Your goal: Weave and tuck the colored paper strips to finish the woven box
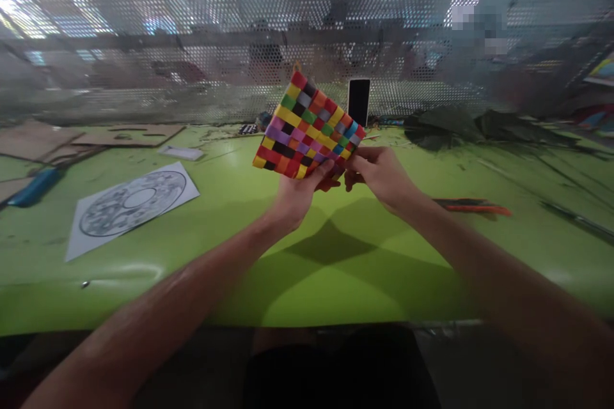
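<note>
A woven square of many-coloured strips [307, 131] is held up above the green table, tilted with one corner pointing up. My left hand [300, 195] grips its lower edge, the thumb on the front face and the other fingers behind. At the lower right corner my right hand [377, 172] is closed, thumb and fingers pinching the edge. The fingertips of that hand are partly hidden, so any single strip between them cannot be made out. Below, the shadow of the woven square and both arms falls on the table.
On the green table [230, 236], a sheet with a ring-shaped drawing [167, 182] lies left, near cardboard pieces [129, 135] and a blue object [36, 187]. A phone-like device [359, 102] stands behind. Orange and dark strips [474, 207] and dark leaves [436, 124] lie right. A perforated screen [215, 70] rises behind.
</note>
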A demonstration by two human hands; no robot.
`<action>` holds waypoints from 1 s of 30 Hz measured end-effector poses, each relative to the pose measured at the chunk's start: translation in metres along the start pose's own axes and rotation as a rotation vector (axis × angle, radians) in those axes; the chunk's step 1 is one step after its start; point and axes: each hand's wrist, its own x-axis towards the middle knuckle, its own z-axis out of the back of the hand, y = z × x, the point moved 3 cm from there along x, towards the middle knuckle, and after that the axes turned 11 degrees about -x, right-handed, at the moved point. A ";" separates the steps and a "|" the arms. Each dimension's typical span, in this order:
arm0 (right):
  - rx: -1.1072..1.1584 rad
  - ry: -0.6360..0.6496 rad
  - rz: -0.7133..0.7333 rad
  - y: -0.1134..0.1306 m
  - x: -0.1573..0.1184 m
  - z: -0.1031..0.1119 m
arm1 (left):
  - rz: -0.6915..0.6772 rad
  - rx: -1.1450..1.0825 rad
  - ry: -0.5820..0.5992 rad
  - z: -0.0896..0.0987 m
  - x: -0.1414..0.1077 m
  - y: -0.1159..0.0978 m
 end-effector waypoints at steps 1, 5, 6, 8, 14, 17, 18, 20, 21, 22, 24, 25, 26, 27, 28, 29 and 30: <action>0.010 -0.006 0.001 0.000 0.000 0.000 | -0.010 0.006 0.006 0.001 0.000 0.001; 0.034 -0.012 0.007 0.002 -0.001 0.000 | -0.044 0.064 0.010 0.001 0.000 0.002; 0.036 -0.006 0.006 0.002 -0.001 0.000 | -0.053 0.079 0.011 0.000 -0.001 0.002; 0.039 0.009 0.008 0.002 -0.002 0.001 | -0.071 0.110 0.015 -0.002 -0.002 0.000; 0.059 0.057 0.062 0.001 -0.002 0.003 | -0.113 0.180 0.035 -0.005 -0.003 -0.007; 0.070 0.093 0.071 0.001 0.000 0.004 | -0.131 0.178 0.026 -0.005 -0.003 -0.010; 0.072 0.107 0.065 0.001 0.001 0.004 | -0.127 0.181 0.025 -0.005 -0.002 -0.010; 0.077 0.128 0.053 0.000 0.001 0.005 | -0.108 0.183 0.021 -0.005 -0.002 -0.011; 0.078 0.138 0.050 -0.001 0.002 0.005 | -0.099 0.179 0.020 -0.004 -0.001 -0.011; 0.078 0.148 0.048 -0.002 0.002 0.005 | -0.092 0.170 0.021 -0.004 0.000 -0.011; 0.072 0.154 0.055 -0.003 0.001 0.006 | -0.082 0.140 0.027 -0.003 0.001 -0.012; 0.065 0.150 0.060 -0.003 0.001 0.006 | -0.071 0.123 0.035 -0.003 0.002 -0.012; 0.049 0.142 0.064 -0.003 0.001 0.007 | -0.059 0.104 0.039 -0.002 0.003 -0.012; 0.025 0.129 0.065 -0.002 0.001 0.007 | -0.044 0.085 0.039 -0.002 0.003 -0.012; -0.008 0.110 0.065 -0.002 0.001 0.007 | -0.026 0.068 0.037 -0.001 0.004 -0.012; -0.048 0.088 0.062 -0.001 0.001 0.007 | -0.013 0.053 0.035 -0.001 0.004 -0.013; -0.091 0.066 0.060 0.001 0.000 0.007 | -0.006 0.040 0.033 -0.001 0.005 -0.013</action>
